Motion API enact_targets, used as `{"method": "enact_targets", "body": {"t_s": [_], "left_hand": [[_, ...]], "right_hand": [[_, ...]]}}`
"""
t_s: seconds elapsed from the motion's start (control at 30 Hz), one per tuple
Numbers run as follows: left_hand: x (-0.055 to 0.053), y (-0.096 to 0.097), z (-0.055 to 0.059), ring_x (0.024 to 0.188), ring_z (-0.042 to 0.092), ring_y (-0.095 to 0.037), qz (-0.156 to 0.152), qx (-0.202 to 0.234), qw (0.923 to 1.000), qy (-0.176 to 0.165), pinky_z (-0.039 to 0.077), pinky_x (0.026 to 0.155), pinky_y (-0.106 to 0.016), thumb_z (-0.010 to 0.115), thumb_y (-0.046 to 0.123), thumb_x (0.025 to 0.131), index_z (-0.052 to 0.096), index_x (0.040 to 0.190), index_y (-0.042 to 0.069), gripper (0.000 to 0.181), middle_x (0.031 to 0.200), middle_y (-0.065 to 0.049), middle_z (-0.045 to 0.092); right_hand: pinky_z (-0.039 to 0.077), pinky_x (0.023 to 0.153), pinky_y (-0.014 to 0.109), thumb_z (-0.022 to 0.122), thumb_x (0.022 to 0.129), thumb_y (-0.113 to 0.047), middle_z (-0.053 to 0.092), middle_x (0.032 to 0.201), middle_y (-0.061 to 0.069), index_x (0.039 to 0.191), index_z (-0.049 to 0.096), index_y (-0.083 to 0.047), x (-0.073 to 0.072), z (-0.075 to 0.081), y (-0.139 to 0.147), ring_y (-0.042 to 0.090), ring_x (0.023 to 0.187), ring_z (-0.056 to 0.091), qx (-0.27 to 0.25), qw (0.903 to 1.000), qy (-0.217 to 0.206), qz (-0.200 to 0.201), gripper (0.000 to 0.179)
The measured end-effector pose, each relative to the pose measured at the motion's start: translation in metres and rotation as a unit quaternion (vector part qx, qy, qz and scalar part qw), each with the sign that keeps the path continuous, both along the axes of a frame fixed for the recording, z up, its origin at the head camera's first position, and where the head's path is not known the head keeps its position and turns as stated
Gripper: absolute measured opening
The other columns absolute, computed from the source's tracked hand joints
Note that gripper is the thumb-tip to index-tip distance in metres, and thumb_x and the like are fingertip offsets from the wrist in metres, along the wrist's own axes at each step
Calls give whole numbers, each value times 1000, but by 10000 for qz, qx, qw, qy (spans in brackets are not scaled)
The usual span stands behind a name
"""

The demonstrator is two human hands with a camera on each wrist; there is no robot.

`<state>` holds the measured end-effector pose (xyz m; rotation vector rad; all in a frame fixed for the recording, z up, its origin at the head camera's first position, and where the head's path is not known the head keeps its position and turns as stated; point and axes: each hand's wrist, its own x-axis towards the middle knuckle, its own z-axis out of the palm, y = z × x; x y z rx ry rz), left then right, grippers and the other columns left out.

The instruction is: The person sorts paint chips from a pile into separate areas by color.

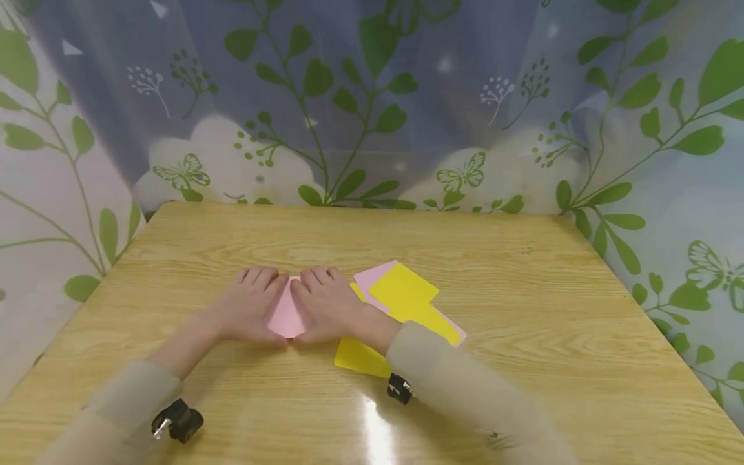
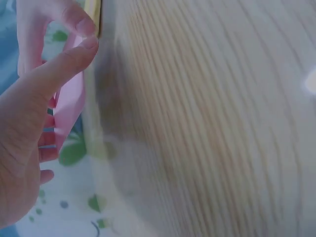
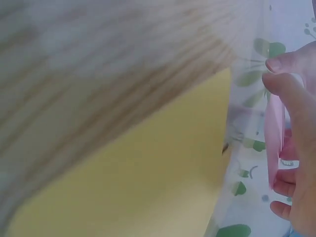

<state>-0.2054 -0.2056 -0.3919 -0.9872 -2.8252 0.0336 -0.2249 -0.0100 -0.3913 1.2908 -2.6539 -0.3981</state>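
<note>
paper (image 1: 289, 316), pale pink, thin, smooth and slightly bowed, spans the gap between bare left hand (image 1: 251, 306) and bare right hand (image 1: 329, 305), each pinching it.

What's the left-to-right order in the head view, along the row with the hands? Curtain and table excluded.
Left hand → held pink sheet → right hand → overlapping yellow and pink sheets.
</note>
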Motion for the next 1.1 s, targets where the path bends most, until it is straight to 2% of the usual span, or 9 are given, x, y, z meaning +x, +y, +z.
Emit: {"method": "enact_targets", "body": {"t_s": [0.3,0.43,0.63,0.93,1.1], "left_hand": [[1,-32,-6,116,37,-37,241,-32,9994,-261,29,94,-57,66,72,60,42,132,-7,109,124,-21,44],[3,-41,-7,114,38,-39,235,88,9991,-354,30,92,-58,67,69,61,43,130,-7,106,121,-22,45],[3,-52,-8,112,40,-39,198,40,9991,-369,31,93,-57,70,65,60,44,128,-8,103,118,-22,46],[1,-55,-7,117,39,-41,459,25,9938,-1009,32,92,-62,68,68,62,44,132,-5,104,127,-22,45],[-3,-57,-10,122,35,-43,634,-49,9889,-1342,29,92,-65,64,71,63,42,135,-3,105,133,-23,42]], "right_hand": [[26,100,40,40,72,-79,38,131,3,142,32,-13,-4,-7,-36,21,124,30,240,9993,-282,-105,97],[27,100,39,40,73,-78,39,132,2,141,32,-14,-2,-7,-47,19,125,30,346,9986,-375,-140,94],[30,99,36,45,74,-76,42,129,1,141,34,-14,-1,-7,-63,18,122,33,371,9975,-557,-218,93],[32,100,35,48,73,-77,41,130,-2,141,33,-19,-3,-10,-69,14,121,34,429,9885,-1331,-567,91],[32,100,35,47,73,-78,40,131,-3,141,33,-19,-4,-10,-68,13,121,34,400,9852,-1548,-625,91]]}}
